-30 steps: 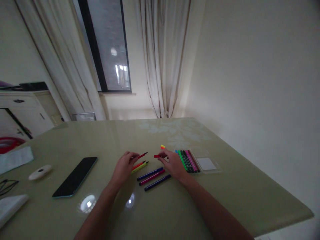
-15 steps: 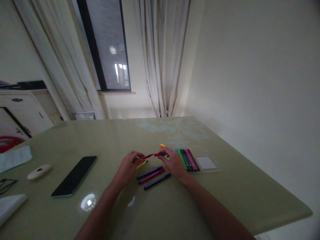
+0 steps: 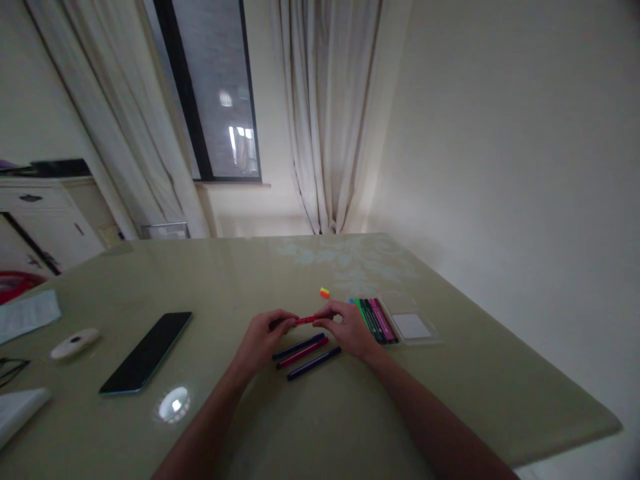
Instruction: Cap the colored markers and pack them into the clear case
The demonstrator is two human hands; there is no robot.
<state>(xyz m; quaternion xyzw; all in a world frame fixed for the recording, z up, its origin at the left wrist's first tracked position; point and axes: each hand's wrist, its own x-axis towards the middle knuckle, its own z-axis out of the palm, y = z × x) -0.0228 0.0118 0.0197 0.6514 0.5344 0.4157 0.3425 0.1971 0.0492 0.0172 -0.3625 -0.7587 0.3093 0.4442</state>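
Note:
Between my hands a red marker (image 3: pixel 301 321) lies level, its red cap (image 3: pixel 311 319) meeting the body. My left hand (image 3: pixel 265 337) is closed on the marker's body, and my right hand (image 3: pixel 349 328) pinches the cap end. Below them on the table lie a dark blue marker (image 3: pixel 299 346), a magenta marker (image 3: pixel 302 353) and a second dark blue marker (image 3: pixel 314 364). Just beyond my right hand sit small yellow and orange caps (image 3: pixel 325 293). To the right, several coloured markers (image 3: pixel 377 320) rest in a clear plastic case (image 3: pixel 433 333), partly covered by my right hand.
On the left of the table (image 3: pixel 225 280) lie a black phone (image 3: pixel 146 353), a white oval object (image 3: pixel 75 343), a dark cable or glasses frame (image 3: pixel 13 370), a white box-like item (image 3: pixel 23 410) and a pale cloth or paper (image 3: pixel 30 315). A wall (image 3: pixel 525 200) borders the right.
The red marker and its cap, apart before, now meet end to end. My left hand has shifted slightly right and covers the yellow marker that showed beneath it.

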